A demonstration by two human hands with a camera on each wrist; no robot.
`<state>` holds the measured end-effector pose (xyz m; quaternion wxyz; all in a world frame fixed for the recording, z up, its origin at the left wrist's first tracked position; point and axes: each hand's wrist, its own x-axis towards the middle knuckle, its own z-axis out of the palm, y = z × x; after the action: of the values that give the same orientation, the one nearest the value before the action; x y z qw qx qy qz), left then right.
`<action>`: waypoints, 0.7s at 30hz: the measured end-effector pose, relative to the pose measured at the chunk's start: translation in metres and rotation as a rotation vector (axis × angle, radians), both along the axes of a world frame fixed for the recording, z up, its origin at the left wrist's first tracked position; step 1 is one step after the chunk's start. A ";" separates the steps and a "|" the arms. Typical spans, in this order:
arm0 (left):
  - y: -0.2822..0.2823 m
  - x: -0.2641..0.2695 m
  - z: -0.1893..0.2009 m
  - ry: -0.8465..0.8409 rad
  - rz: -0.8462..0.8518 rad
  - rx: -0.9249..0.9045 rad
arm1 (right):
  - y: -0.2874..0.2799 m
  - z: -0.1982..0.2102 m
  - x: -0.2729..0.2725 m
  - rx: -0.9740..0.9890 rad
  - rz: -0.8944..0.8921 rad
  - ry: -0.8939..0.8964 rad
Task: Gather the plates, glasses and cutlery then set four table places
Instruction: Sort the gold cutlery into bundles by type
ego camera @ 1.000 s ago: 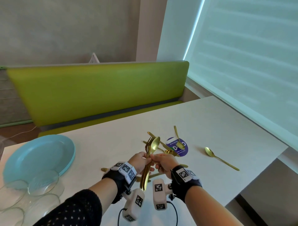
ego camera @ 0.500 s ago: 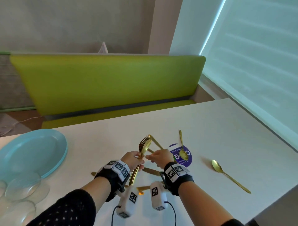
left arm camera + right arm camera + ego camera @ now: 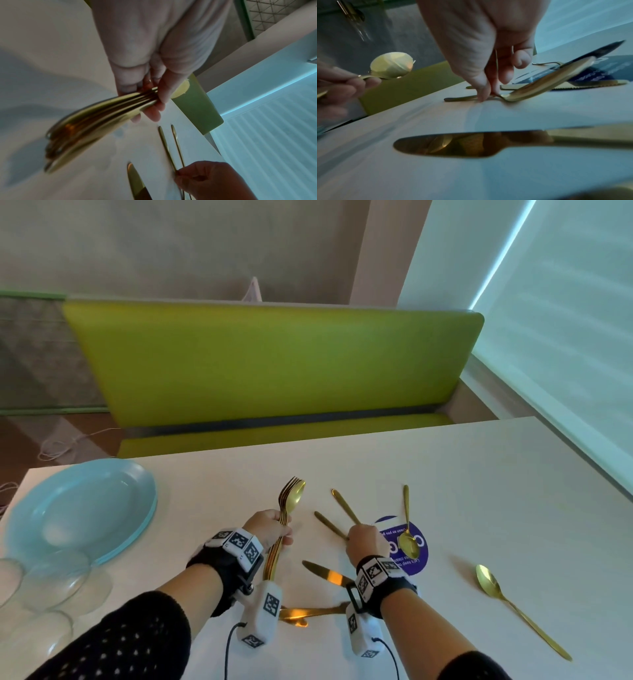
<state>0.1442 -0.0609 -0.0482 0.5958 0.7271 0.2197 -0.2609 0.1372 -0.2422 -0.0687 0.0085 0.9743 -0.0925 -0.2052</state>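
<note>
Left hand [image 3: 270, 529] grips the fork-and-spoon bundle [image 3: 286, 518] mid-shaft; right hand [image 3: 364, 544] pinches a thin handle [image 3: 462, 98] off the table [image 3: 479, 491]; we judge gold cutlery stiff, light, slick, best taken at the neck.

Three loose spoons [image 3: 409, 542], two knives [image 3: 325, 572].

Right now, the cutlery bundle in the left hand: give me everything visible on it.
The cutlery bundle is a stack of gold, shiny metal pieces, several forks with one spoon bowl showing at the top. The left hand grips it mid-handle, fingers and thumb curled round the stems. It is lifted off the white table, heads pointing away toward the green bench, handle ends toward the wrist. The exact count cannot be told. Only the hand touches it.
</note>
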 end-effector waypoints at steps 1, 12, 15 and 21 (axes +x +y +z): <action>-0.001 0.001 0.001 -0.006 -0.001 0.002 | 0.000 0.000 0.000 -0.008 0.023 0.000; -0.016 0.016 0.017 -0.087 -0.131 0.093 | -0.003 0.055 0.007 -0.067 0.623 -0.152; -0.027 0.015 0.018 -0.064 -0.248 0.099 | -0.004 0.068 0.008 -0.102 0.801 -0.220; -0.049 0.008 0.025 -0.068 -0.439 0.118 | -0.002 0.084 0.007 -0.185 0.993 -0.262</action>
<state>0.1525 -0.1100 -0.0229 0.4881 0.7995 0.0509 -0.3464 0.1440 -0.2441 0.0154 0.1794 0.9134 0.3628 -0.0439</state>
